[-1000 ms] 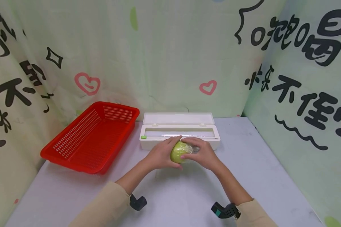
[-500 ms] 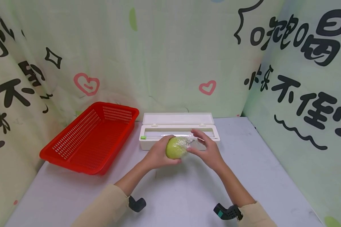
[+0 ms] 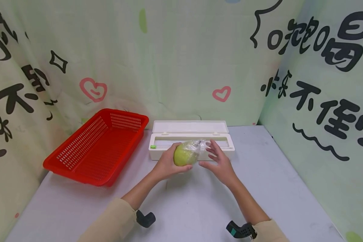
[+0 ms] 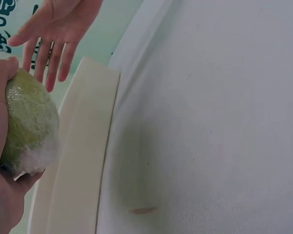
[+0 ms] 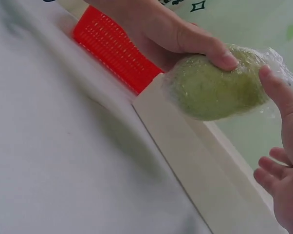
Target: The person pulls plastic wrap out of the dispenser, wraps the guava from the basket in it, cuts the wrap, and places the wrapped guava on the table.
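Note:
My left hand (image 3: 167,164) holds a round green fruit (image 3: 183,156) above the table, thumb on the near side and fingers behind it. Clear cling film (image 3: 198,146) wraps the fruit, with a loose, crinkled end towards the right. Beside that end my right hand (image 3: 220,165) has its fingers spread. In the left wrist view those fingers are apart from the wrapped fruit (image 4: 32,119); in the right wrist view the thumb overlaps the film's edge, and I cannot tell if it touches. Behind the hands stands a white cling film dispenser (image 3: 159,154), its lid raised.
To the left lies a red plastic basket (image 3: 98,179) with slotted sides. The table (image 3: 181,208) has a pale cover. Printed curtains (image 3: 181,67) enclose it at the back and both sides.
The right hand has come off the fruit and its fingers have spread. The left hand has carried the fruit slightly left and up, and the loose film end now shows more.

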The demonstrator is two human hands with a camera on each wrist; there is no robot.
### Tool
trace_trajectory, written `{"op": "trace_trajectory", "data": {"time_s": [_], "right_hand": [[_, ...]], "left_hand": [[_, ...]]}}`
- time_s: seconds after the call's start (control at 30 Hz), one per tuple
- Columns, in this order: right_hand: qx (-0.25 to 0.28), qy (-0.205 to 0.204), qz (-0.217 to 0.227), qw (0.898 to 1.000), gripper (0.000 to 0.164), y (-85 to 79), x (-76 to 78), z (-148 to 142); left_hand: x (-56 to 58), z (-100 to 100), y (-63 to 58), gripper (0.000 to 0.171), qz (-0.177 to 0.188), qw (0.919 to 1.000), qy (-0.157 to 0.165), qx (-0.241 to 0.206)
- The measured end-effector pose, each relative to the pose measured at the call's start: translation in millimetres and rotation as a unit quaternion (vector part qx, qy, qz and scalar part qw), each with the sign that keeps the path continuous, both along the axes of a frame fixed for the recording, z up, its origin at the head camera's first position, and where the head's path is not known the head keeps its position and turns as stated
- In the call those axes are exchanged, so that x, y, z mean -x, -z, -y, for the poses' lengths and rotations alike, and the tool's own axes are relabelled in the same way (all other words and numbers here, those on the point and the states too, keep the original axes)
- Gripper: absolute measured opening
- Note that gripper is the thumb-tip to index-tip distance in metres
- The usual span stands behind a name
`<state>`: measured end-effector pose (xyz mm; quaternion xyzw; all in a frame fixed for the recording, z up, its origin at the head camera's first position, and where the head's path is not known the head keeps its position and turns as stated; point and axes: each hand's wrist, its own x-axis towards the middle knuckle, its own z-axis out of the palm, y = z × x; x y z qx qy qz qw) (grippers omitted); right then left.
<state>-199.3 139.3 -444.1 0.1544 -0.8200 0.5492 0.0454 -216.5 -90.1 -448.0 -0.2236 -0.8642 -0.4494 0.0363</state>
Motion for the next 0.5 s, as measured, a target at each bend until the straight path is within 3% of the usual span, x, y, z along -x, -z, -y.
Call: {"op": "trace_trajectory", "data": {"time_s": [0.13,0.27,0.5], "right_hand": [[-0.012,-0.026,0.008,1.000,0.085,6.9,-0.3,4.0],[0.014,-0.049,0.020,0.998,0.073,9.7,-2.0,10.8],[0.021,-0.037,0.061,0.997,0.058,5.2,-6.2,22.5]], "left_hand": [[-0.9,-0.8,0.0,0.080,0.022,0.9997,0.001,-0.014],[-1.7,-3.8,1.0,0.081,0.037,0.9988,0.007,-0.033],[-3.8,-11.0,5.0,0.082,0.021,0.9996,0.010,-0.013]]}}
